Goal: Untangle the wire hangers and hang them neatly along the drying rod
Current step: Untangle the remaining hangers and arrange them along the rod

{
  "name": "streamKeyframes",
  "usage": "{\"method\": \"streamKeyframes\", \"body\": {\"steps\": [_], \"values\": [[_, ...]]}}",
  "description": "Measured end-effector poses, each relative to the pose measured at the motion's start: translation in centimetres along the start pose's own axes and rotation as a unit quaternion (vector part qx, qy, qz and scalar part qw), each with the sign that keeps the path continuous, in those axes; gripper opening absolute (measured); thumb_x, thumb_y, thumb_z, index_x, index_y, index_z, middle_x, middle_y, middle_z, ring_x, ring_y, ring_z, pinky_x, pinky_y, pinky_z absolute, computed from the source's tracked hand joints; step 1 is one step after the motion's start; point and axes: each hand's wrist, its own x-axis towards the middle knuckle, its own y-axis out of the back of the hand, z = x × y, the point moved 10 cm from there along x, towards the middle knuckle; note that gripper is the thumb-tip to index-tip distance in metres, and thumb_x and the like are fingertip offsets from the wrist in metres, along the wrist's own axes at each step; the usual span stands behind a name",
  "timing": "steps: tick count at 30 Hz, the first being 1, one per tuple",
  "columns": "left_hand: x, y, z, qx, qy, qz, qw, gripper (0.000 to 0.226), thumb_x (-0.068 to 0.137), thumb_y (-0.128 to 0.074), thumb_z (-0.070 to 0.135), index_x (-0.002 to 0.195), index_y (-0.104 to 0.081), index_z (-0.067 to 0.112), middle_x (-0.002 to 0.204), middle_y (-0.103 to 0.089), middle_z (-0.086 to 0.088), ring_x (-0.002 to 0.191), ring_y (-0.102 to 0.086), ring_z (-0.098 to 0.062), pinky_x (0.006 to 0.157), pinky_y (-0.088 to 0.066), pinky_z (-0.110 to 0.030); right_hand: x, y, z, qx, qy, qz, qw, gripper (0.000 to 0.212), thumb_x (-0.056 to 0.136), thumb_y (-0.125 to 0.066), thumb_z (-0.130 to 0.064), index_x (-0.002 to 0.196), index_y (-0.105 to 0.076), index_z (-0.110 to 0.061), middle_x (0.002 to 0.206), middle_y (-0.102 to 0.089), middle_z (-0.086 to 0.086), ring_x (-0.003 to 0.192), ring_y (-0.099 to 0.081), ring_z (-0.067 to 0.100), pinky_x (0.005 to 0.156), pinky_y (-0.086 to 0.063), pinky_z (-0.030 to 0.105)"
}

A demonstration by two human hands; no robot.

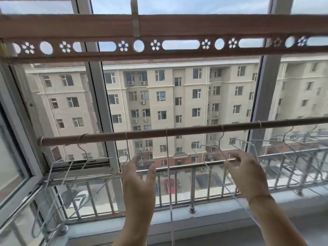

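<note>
**Loose grip, slow untangling**

Holding nothing with left hand [138, 180], fingers spread just below rod [177, 132]. Curling right hand [248, 174] at the wire of middle hanger [220, 139]; cannot tell through the blur whether pinching or only touching.

Hooked on rod: left tangle [85, 152], middle hanger, and right tangle [291, 137], with the tangles well apart towards either end.

Judging from this, best done so:
- Steady one wire with one hand.
- Lift its hook straight up off rod with the other.
- Turn it clear of its neighbours and rehang it on the bare stretch between.
- Avoid yanking, since thin wire is likely to spring back and snag again.
- Mind cord [167, 157], hanging from rod between the hands.

Around: beam [106, 31] with flower cut-outs overhead, window frame [96, 103], railing [192, 176] and sill [221, 205] beyond rod, flats [177, 95] across the way.
</note>
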Motion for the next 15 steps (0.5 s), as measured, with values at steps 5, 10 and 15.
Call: {"method": "streamKeyframes", "body": {"steps": [5, 10, 15], "values": [[-3.3, -7.2, 4.6, -0.049, -0.061, -0.080, 0.994, 0.016, 0.087, -0.062, 0.020, 0.102, -0.062, 0.026, 0.091, -0.065, 0.015, 0.086, -0.062, 0.001, 0.074, -0.048, -0.010, 1.2, -0.4, 3.8, -0.003, -0.013, -0.082, 0.997, 0.030, 0.086, -0.061, -0.027, 0.111, -0.061, -0.009, 0.104, -0.063, 0.010, 0.089, -0.057, 0.023, 0.078, -0.048, 0.031], [-6.4, -18.4, 3.3, -0.112, 0.090, -0.207, 0.968, 0.011, 0.087, -0.064, 0.025, 0.095, -0.063, 0.033, 0.092, -0.069, 0.011, 0.087, -0.064, 0.001, 0.071, -0.048, -0.009, 3.3, 5.8, 6.5, 0.028, 0.069, 0.007, 0.997, 0.019, 0.083, -0.067, -0.016, 0.101, -0.065, -0.011, 0.085, -0.060, -0.002, 0.072, -0.056, 0.013, 0.059, -0.037, 0.008], [-7.9, -24.6, 1.0, -0.156, 0.212, -0.197, 0.945, 0.008, 0.089, -0.062, 0.022, 0.094, -0.067, 0.020, 0.089, -0.070, 0.000, 0.083, -0.063, -0.014, 0.081, -0.053, -0.030, 6.6, 6.8, 12.4, 0.098, 0.017, -0.037, 0.994, 0.020, 0.086, -0.062, -0.026, 0.101, -0.063, -0.012, 0.090, -0.065, 0.002, 0.080, -0.060, 0.016, 0.072, -0.050, 0.026]]}}
